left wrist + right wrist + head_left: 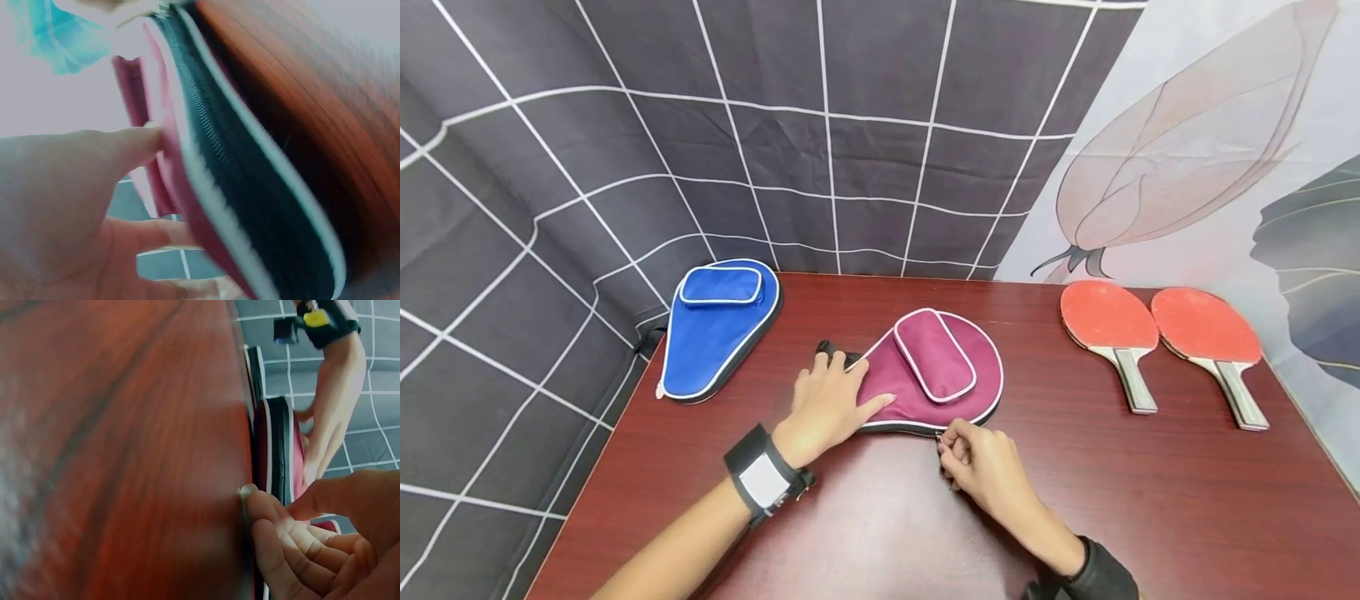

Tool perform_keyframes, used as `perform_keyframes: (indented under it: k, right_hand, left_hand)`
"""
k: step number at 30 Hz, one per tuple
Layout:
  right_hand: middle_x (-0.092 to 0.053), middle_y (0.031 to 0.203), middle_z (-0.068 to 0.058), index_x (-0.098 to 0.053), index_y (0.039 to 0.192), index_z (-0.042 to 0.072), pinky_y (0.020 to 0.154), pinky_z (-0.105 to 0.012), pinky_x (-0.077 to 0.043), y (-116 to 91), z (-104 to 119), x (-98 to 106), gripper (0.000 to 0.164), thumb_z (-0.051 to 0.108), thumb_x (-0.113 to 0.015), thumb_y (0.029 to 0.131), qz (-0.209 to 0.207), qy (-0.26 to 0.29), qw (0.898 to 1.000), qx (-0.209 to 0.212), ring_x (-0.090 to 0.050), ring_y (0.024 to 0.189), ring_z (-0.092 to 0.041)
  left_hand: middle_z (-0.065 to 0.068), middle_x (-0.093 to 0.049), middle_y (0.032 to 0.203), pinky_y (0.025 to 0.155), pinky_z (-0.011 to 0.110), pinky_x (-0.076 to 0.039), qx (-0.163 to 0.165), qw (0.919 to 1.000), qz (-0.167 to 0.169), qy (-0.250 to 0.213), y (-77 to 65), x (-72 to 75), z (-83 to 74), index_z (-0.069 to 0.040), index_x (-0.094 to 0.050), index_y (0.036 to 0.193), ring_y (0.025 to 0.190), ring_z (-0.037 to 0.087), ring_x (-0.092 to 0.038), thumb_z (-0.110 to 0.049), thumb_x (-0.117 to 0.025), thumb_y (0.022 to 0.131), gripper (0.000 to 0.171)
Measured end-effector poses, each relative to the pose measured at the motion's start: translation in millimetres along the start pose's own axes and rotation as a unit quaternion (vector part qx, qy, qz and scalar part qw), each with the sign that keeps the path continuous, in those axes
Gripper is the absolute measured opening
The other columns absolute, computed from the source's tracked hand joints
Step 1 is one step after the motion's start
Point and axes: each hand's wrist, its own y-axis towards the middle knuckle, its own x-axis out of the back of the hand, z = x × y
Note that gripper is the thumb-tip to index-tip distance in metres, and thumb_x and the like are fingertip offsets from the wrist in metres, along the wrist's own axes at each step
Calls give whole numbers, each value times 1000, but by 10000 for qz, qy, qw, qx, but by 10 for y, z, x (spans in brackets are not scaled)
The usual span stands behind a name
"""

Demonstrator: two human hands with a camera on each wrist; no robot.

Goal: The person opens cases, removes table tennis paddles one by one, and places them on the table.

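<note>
A maroon paddle case [880,392] with white piping and a raised pocket lies on the table, its narrow end toward the left. My left hand [825,404] rests spread on that narrow end, thumb and fingers pressing the fabric. At the near edge, my right hand [985,467] pinches the zipper pull with curled fingers; the pull itself is mostly hidden by the fingertips. In the left wrist view, the zipper [206,119] runs closed along the black side band. The right wrist view shows the right fingers [275,537] beside the case's side, low over the tabletop.
A blue paddle case [711,342] lies at the back left. Two red table tennis paddles, a left one [1108,315] and a right one [1206,325], lie at the right with handles toward me. Behind the red-brown table [1150,492] hangs a dark gridded cloth [880,158].
</note>
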Motion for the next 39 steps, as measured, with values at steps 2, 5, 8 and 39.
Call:
perform_keyframes:
  k: [2, 5, 8, 39]
  right_hand:
    - [-50, 52, 25, -58, 72, 23, 52, -17, -44, 7, -5, 20, 25, 4, -72, 78, -6, -116, 9999, -23, -43, 40, 17]
    - [-48, 51, 27, -56, 70, 25, 52, -20, -45, 15, -9, 56, 27, 5, -72, 77, 23, -306, 9995, -112, -42, 40, 17]
    - [-47, 50, 28, -56, 69, 28, 51, -21, -44, 20, -8, 91, 28, 7, -72, 77, 109, -482, 9985, -229, -41, 41, 16]
    - [-46, 54, 25, -54, 70, 25, 47, -18, -38, -12, -2, 145, 28, 6, -74, 75, 247, -507, 9984, 58, -41, 45, 13]
  left_hand:
    - [16, -55, 122, 77, 49, -50, -65, 9996, 180, -185, -65, 51, 27, -19, -54, 135, 111, 33, -50, -72, -50, 85, 73]
    - [16, -58, 119, 76, 49, -52, -266, 9977, 546, -303, -127, 149, 68, -16, -54, 134, 107, 31, -55, -69, -53, 85, 72]
    - [12, -63, 111, 72, 46, -53, -485, 9940, 892, -399, -139, 264, 128, -16, -58, 130, 98, 27, -60, -67, -57, 84, 69]
    - [3, -16, 160, 94, 48, -43, -3234, 9365, 24, -1356, 754, -44, 20, -43, -35, 147, 126, 27, -40, -69, -72, 70, 89]
